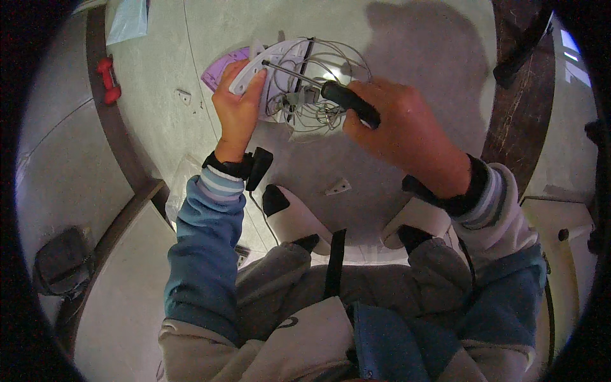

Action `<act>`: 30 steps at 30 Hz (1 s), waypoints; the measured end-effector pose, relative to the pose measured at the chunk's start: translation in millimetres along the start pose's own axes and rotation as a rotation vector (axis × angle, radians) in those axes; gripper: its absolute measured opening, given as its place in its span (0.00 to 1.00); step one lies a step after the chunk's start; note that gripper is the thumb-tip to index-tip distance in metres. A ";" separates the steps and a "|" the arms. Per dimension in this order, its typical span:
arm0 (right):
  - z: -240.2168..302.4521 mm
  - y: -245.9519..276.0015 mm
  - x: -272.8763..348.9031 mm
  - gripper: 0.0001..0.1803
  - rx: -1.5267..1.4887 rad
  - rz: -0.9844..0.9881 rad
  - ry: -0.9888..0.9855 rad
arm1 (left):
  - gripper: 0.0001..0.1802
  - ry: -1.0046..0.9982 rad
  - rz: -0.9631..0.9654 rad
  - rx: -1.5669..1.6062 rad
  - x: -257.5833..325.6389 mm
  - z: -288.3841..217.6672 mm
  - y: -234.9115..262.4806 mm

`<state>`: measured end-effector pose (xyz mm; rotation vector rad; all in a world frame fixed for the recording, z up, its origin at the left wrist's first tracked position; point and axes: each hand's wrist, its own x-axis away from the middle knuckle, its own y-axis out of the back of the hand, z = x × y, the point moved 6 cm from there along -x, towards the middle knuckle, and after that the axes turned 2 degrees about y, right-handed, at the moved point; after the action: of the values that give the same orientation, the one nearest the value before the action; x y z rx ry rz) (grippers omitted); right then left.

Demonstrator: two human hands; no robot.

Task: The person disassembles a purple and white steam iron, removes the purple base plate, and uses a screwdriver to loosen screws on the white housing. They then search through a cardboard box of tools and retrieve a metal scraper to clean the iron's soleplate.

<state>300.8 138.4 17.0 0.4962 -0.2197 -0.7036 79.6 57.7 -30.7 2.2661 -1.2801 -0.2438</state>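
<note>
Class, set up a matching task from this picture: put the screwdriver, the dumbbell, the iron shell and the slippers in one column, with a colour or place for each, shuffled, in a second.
1 screwdriver
2 dumbbell
3 iron shell
4 slippers

A red, on the floor at far left
B white and purple, in the left hand
C black and white, on the feet
D black handle, in the right hand

Pairs: 1-D, 2-A, 3-B, 4-C

a pale concrete floor (407, 51) is seen below. directly on it lie a red dumbbell (109, 79), a small white bracket (184, 97), a second white piece (338, 187) and a crumpled clear plastic bag (180, 184).
</note>
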 end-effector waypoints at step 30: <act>2.3 3.1 4.9 0.10 0.291 -0.016 0.098 | 0.10 -0.054 0.032 -0.030 -5.7 -5.4 -1.8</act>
<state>305.3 136.3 20.6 0.8092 -0.2276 -0.6638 80.0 65.1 -27.7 2.2255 -1.3300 -0.3131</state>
